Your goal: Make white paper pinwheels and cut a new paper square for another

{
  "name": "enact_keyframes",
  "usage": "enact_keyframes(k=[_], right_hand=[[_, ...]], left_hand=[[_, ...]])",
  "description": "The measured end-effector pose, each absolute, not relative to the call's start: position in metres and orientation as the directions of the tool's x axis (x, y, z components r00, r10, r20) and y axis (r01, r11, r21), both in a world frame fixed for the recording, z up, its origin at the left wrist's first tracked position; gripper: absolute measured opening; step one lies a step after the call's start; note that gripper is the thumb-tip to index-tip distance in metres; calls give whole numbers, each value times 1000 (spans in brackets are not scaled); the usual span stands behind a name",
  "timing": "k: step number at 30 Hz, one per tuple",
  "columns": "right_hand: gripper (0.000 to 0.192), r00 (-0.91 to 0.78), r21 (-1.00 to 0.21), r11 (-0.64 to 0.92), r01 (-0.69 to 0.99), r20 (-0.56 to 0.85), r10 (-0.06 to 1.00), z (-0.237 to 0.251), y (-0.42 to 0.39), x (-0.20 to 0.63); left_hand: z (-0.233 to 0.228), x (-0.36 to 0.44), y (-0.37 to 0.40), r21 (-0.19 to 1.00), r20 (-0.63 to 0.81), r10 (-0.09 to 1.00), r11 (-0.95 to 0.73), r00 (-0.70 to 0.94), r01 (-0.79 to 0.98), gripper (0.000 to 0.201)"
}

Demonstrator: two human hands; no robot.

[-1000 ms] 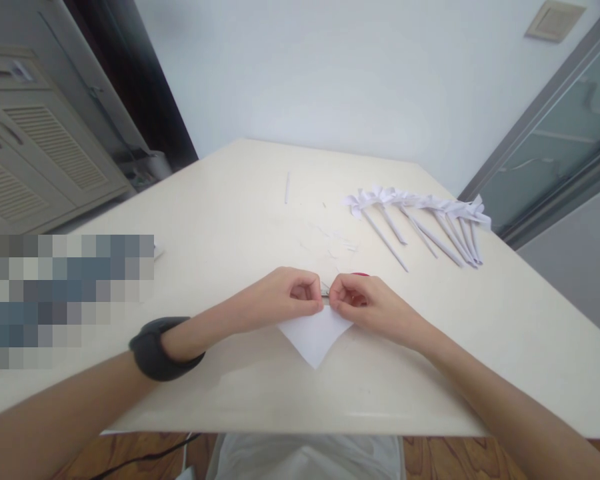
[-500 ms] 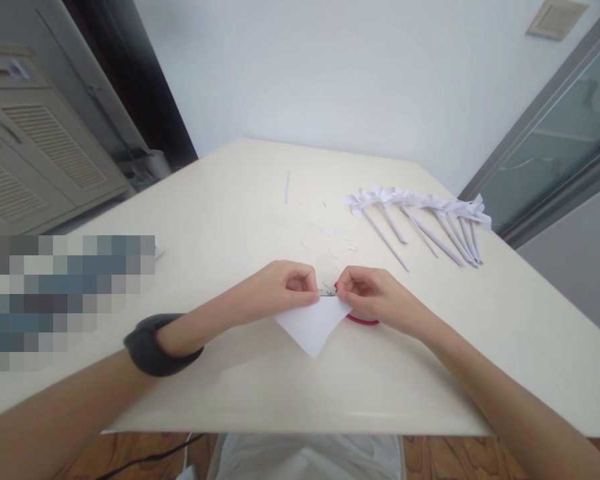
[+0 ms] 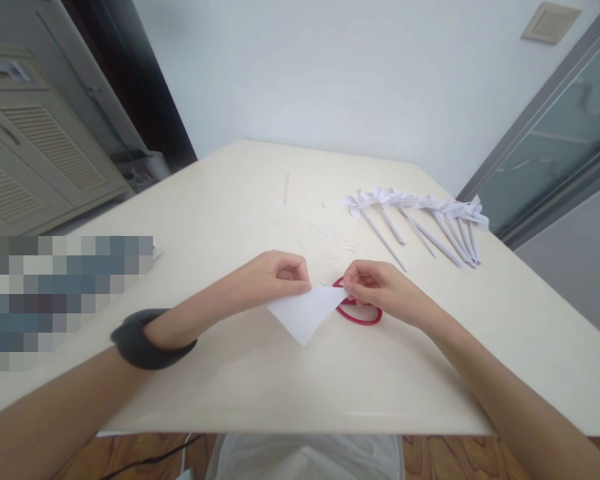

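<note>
Between my hands is a white sheet of paper [image 3: 303,317], folded or cut so that it shows as a triangle with its point toward me. My left hand [image 3: 283,277] pinches its upper left edge. At the upper right corner, my right hand [image 3: 377,287] pinches the paper between thumb and finger. Red-handled scissors [image 3: 360,320] lie on the table beneath and beside my right hand, their blades mostly hidden behind the paper and hand. A dark band is on my left wrist.
Several rolled-paper stems with curled white paper heads [image 3: 410,200] lie at the right of the table [image 3: 280,393]. Thin paper scraps [image 3: 330,233] and a narrow paper stick [image 3: 287,188] lie beyond my hands. A pixelated area covers the left side.
My hands have moved slightly farther apart and up, the left one leftward, with the paper shifting along. More of the red scissor handles shows now.
</note>
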State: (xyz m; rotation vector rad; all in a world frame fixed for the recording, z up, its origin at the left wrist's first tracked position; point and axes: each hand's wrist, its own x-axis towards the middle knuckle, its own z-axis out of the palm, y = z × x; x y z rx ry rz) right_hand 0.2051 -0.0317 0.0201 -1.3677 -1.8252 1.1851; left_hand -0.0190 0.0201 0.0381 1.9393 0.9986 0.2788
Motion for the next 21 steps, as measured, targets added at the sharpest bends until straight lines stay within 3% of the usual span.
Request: enact_keyframes(k=[21], right_hand=[[11, -354, -909, 68, 411, -91, 931, 27, -31, 214]], left_hand=[[49, -19, 16, 815, -202, 753, -225, 626, 534, 14]])
